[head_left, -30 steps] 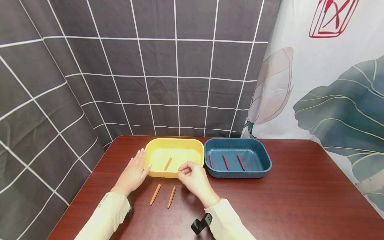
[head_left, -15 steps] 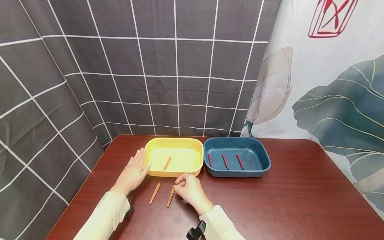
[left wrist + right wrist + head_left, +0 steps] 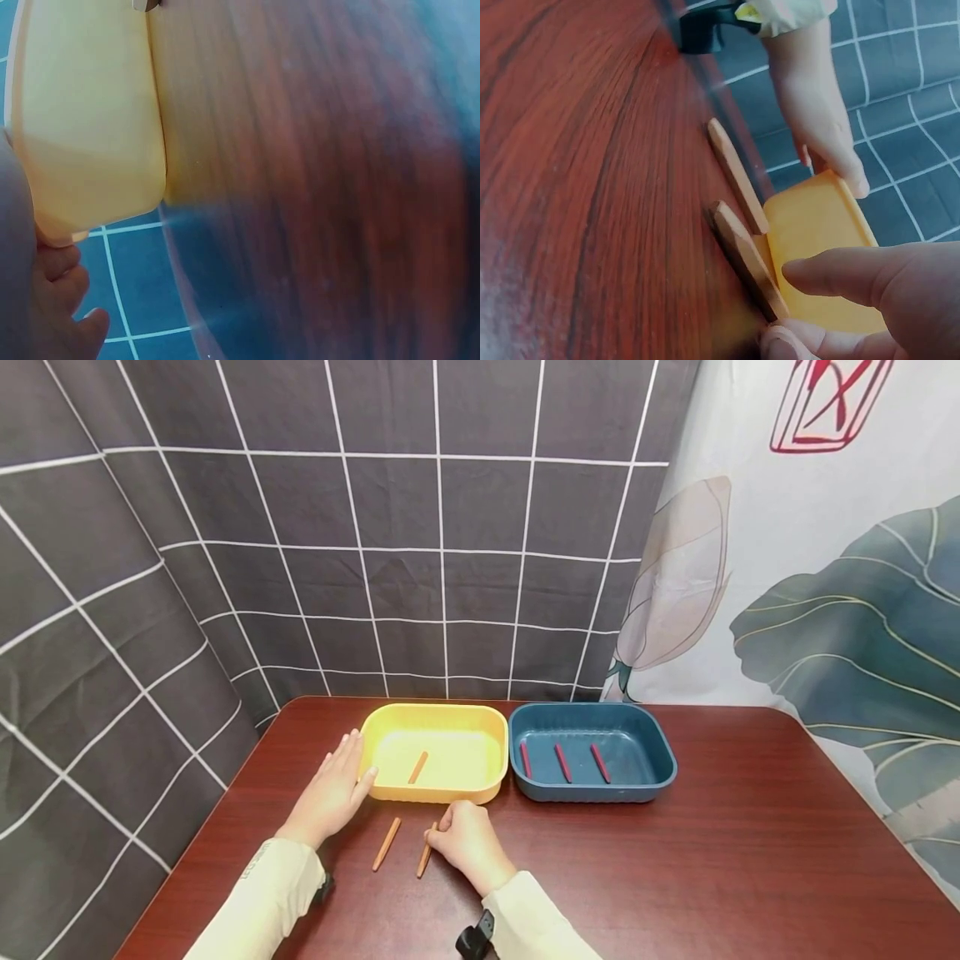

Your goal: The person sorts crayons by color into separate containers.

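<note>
My right hand (image 3: 474,847) has its thumb and fingers around the far end of a brown, crayon-like stick (image 3: 744,251), which lies on the table with its tapered end toward me. Left of it lies a second such stick (image 3: 387,845). Another brown stick (image 3: 417,767) rests inside the yellow box (image 3: 465,792). My left hand (image 3: 327,793) lies along this box's left side with straight fingers, the thumb at the near left corner; the left wrist view shows fingers (image 3: 64,281) past the box's edge.
A blue box (image 3: 592,792) adjoins the yellow one on the right and holds three red sticks (image 3: 563,763). Both boxes stand near the back edge of the reddish-brown table (image 3: 720,860), against a grey gridded cloth (image 3: 480,585).
My right hand has come from the yellow box's near rim down toward me, onto the right-hand brown stick on the table. The left hand stays at the box's side.
</note>
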Motion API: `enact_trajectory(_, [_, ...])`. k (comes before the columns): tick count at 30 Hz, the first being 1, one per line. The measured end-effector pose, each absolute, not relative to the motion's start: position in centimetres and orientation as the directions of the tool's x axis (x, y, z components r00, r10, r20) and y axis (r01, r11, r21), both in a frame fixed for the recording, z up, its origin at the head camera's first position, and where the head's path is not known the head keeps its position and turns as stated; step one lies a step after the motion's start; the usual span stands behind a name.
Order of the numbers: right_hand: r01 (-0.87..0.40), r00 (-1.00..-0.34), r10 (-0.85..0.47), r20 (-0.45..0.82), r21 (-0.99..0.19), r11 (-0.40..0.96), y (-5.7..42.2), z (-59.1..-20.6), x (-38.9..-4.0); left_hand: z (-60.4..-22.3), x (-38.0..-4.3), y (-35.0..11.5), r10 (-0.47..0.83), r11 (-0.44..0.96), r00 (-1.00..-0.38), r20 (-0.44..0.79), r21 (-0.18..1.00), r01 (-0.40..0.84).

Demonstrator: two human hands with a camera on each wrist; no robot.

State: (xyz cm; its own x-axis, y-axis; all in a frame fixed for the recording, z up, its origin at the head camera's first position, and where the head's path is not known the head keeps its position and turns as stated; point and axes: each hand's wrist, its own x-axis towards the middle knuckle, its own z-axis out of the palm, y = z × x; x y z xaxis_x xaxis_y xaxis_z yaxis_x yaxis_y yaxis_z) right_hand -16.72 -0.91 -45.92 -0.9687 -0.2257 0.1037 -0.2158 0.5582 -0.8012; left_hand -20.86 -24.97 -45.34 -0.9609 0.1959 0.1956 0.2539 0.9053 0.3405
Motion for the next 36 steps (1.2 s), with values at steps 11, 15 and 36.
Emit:
enact_trajectory(11, [-0.224,-0.969,-0.23,0.092,-0.721,0.656,-1.89,-45.64,-16.83,-45.02,-20.77,-24.88,0.194,0.906,-0.964,0.182,0.344,0.247])
enact_trajectory(15, [-0.232,-0.968,-0.23,0.102,-0.713,0.661,-1.82,-45.76,-16.99,-45.04,-20.72,-24.9,0.196,0.905,-0.964,0.179,0.346,0.248])
enact_trajectory(36, [-0.144,-0.976,-0.214,0.024,-0.811,0.567,-1.13,-45.84,-16.53,-45.07,-20.61,-24.86,0.198,0.899,-0.963,0.184,0.358,0.253])
